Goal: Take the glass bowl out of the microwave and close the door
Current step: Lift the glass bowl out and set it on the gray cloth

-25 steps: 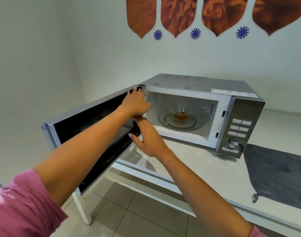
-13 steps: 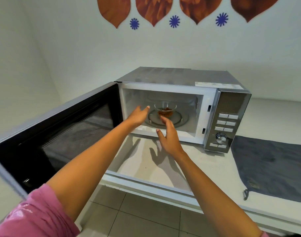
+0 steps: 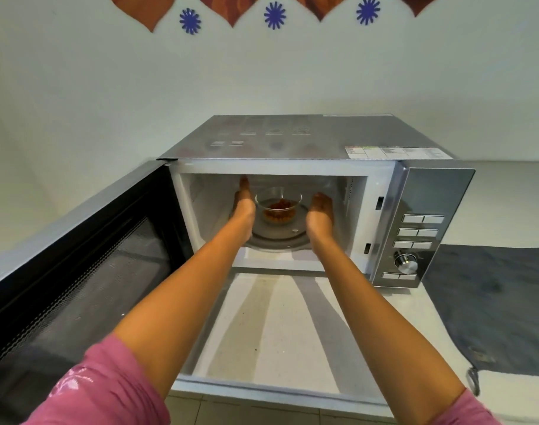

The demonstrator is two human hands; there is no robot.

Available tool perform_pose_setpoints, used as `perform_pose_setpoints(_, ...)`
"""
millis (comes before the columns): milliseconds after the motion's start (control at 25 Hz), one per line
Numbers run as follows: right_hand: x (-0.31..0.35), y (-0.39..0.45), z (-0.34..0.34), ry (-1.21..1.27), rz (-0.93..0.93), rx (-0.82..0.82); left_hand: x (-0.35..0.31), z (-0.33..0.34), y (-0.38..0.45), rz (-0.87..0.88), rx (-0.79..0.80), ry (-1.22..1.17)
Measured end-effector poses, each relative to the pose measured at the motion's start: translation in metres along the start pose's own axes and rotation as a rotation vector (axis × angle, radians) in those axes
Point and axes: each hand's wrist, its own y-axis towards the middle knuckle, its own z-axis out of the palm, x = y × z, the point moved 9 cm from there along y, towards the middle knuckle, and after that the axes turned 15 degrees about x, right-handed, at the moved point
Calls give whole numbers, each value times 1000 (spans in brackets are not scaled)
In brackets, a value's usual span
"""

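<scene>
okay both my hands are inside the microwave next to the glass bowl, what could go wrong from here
1. The glass bowl holds orange-brown food; tilting it on the way out could spill it onto the turntable.
2. The left hand and right hand flank it, seemingly not gripping; smooth glass may slip.
3. The open door juts out beside the left arm.

Both arms extended forward, nearly straight, pink sleeves at the upper arms. Left hand (image 3: 243, 207) open, palm facing right, fingers pointing far and slightly up. Right hand (image 3: 321, 211) open, palm facing left, fingers curled a little. Hands level with each other, set apart, palms turned inward.
</scene>
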Motion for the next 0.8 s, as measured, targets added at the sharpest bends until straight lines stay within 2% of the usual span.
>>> perform_pose_setpoints(120, 15, 23, 6, -77, -36, -27, 2, 6, 25, 48, 37, -179)
perform_pose_setpoints(360, -9, 43, 29, 106, -6, 20, 17, 9, 46, 102, 47, -332)
perform_pose_setpoints(640, -24, 48, 45, 259, 22, 69, 26, 15, 51, 85, 53, -329)
perform_pose_setpoints(800, -26, 46, 53, 281, 75, 74, 25, 25, 50, 88, 74, -437)
